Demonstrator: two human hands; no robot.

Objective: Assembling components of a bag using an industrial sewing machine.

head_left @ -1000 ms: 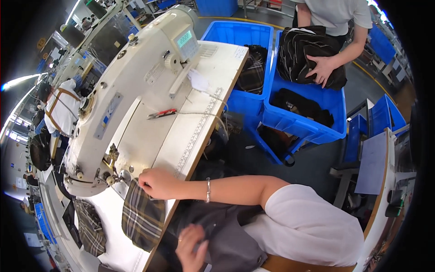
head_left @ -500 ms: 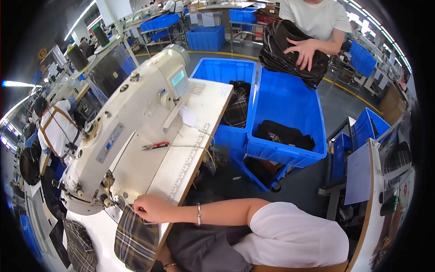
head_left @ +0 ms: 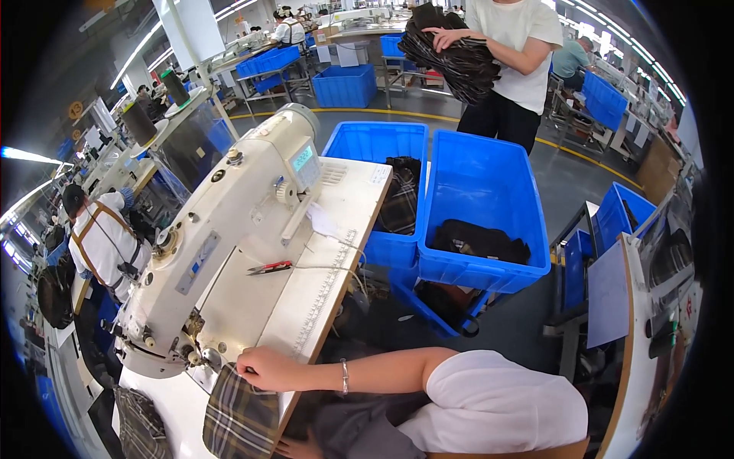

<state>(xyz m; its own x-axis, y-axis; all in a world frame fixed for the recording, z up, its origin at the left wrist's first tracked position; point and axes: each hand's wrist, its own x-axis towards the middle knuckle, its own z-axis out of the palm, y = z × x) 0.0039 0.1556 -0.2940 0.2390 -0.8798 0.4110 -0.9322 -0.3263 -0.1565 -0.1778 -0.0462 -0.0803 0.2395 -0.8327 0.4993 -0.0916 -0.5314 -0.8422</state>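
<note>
My right hand [head_left: 264, 370], with a bracelet on its wrist, is closed at the upper edge of a dark plaid fabric piece [head_left: 241, 417]. Something small and dark shows between its fingers. The piece lies at the front edge of the white sewing machine [head_left: 222, 222], close to the needle area, and hangs down over the table edge. Low in the picture, my left hand [head_left: 300, 447] is near the fabric's lower right side, partly cut off, its grip unclear. A second plaid piece [head_left: 141, 424] lies on the table to the left. Red-handled thread snips [head_left: 270, 268] rest on the machine bed.
Two blue bins [head_left: 489, 172] stand beyond the table, with dark and plaid pieces inside. Behind them a co-worker in a white shirt [head_left: 524, 73] holds a stack of dark pieces [head_left: 451, 57]. A white board [head_left: 608, 294] stands at right. Another person [head_left: 107, 237] works at far left.
The co-worker has moved left with the stack and stands more upright. My view has shifted slightly. More of my left hand shows near the table edge. My right hand stays on the fabric.
</note>
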